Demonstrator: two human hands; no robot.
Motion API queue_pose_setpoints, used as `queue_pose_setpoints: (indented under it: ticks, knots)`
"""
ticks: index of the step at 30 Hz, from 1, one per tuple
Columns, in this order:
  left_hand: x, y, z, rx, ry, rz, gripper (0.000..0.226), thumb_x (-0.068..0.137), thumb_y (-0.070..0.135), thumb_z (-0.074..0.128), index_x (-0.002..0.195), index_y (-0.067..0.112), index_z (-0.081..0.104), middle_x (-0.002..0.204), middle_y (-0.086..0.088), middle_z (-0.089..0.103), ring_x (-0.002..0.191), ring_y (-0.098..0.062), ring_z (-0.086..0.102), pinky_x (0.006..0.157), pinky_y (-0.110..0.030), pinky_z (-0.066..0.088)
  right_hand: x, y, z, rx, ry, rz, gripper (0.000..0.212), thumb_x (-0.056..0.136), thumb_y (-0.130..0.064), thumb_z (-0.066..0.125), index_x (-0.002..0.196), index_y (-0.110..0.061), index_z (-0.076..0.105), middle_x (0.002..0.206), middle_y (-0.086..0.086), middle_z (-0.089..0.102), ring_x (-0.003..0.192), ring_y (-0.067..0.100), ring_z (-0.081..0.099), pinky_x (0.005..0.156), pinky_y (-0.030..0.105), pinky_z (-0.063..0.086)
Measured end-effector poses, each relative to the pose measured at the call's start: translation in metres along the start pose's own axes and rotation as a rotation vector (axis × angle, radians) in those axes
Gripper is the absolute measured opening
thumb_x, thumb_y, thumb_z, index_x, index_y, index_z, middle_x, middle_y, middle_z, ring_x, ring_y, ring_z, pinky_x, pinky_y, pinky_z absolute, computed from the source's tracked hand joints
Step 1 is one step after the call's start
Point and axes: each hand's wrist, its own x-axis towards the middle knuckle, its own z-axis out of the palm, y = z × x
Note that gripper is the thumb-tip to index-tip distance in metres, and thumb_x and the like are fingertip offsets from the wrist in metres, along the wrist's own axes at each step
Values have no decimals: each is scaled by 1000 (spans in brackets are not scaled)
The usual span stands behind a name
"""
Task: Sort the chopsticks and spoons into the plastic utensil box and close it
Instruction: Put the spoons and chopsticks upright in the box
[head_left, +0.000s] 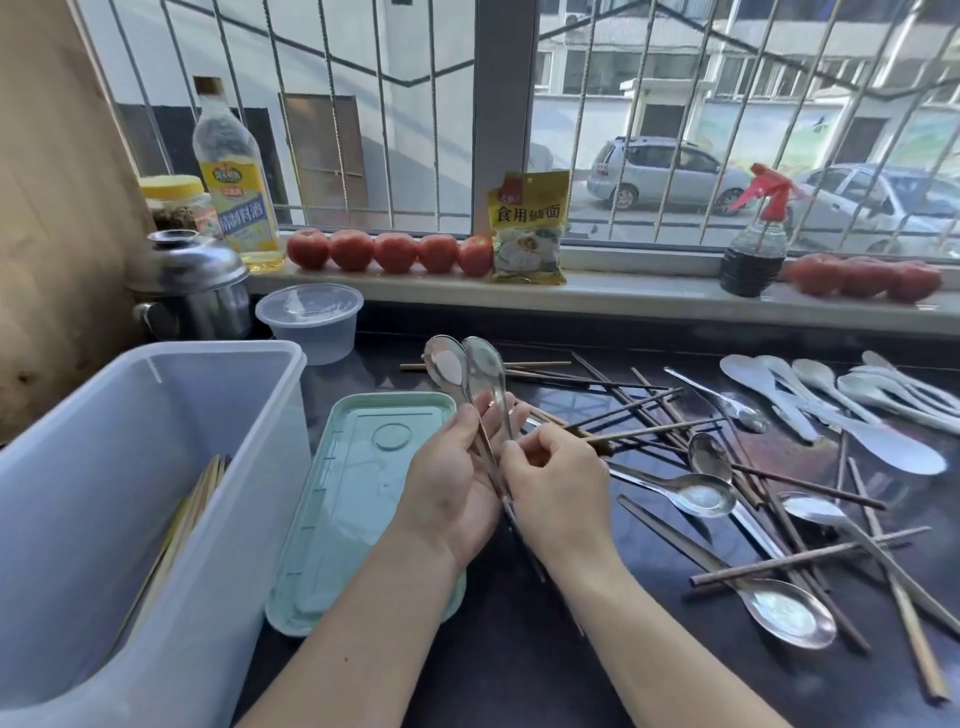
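**A:** Few items sorted so far. You've got a small bundle of chopsticks (200, 499) standing in the plastic box (130, 467) at far left. Most of the job is left, by my read.

**B:** What's still out?

**A:** Loose chopsticks (649, 415) and metal spoons (701, 493) tangled on the dark counter (545, 649) to your right, plus white plastic spoons (831, 410) further right. The green lid (358, 499) lies flat between box and hands, so closing isn't done.

**B:** Hands?

**A:** Your left hand (452, 483) holds two metal spoons (467, 369) by the handles, bowls up, fingers loosely curled round them. Your right hand (556, 478) is curled and pinches at the same handles; looks like you're squaring them up. It may also hold a chopstick, can't tell.

**B:** Distance to box?

**A:** Spoons sit over the lid's right edge. Box is well apart, left of the lid.
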Motion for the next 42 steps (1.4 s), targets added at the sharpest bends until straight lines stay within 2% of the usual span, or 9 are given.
queue_pose_setpoints:
  ticks: [7,10,13,17,21,24,28,33,42]
  knots:
    - [3,11,-4,48,-61,-24,34,111,23,36,118,2,62,111,-12,74,103,-24,73,75,-36,63,8,5,-7,79,-193,-152,29,95,-18,65,67,-25,63,56,-14,59,51,4,54,53,16,41]
    - [3,14,-7,65,-88,-52,37,110,22,37,133,-1,56,111,-11,73,103,-22,73,80,-36,61,13,9,-8,21,-220,-198,24,97,-17,62,75,-23,67,56,-14,57,52,5,54,56,21,45]
    - [2,16,-6,69,-54,-29,30,110,18,37,117,1,61,88,-9,73,100,-25,71,97,-38,54,14,11,-6,-5,-292,-216,17,98,-14,60,93,-21,75,66,-11,62,59,4,56,62,24,50]
    - [5,22,-9,27,-10,28,26,110,16,37,102,9,61,73,-4,66,94,-28,73,94,-43,49,13,12,-5,94,-375,-90,24,101,-11,53,92,-18,74,66,0,65,53,12,61,64,44,60]
    - [4,22,-9,97,19,86,28,111,19,36,99,11,60,67,-2,60,72,-22,72,82,-41,56,20,14,-11,182,-185,110,30,104,-13,44,84,-17,67,65,5,68,49,15,62,56,35,55]
    - [5,20,-9,129,85,144,29,111,20,36,94,10,57,64,-1,51,48,-11,49,58,-29,52,26,21,-19,3,-61,52,27,103,-20,46,85,-21,66,68,-1,68,58,15,64,59,38,55]
    - [5,21,-12,150,161,186,30,112,19,34,92,11,54,62,0,47,43,-8,37,58,-27,41,42,25,-28,-410,37,-124,19,101,-19,52,93,-18,69,87,0,67,86,21,61,68,31,40]
    - [7,26,-14,168,206,170,31,112,19,33,89,11,53,58,2,44,40,-7,30,46,-22,32,94,15,1,-907,-174,-251,22,98,-24,53,117,-19,64,117,6,63,112,29,51,89,38,44]
    - [-1,33,-15,208,137,49,25,106,15,38,94,8,58,52,4,32,38,-7,19,36,-20,13,114,12,26,-803,-192,-145,13,92,-16,57,99,-15,68,105,9,68,98,30,62,81,34,49]
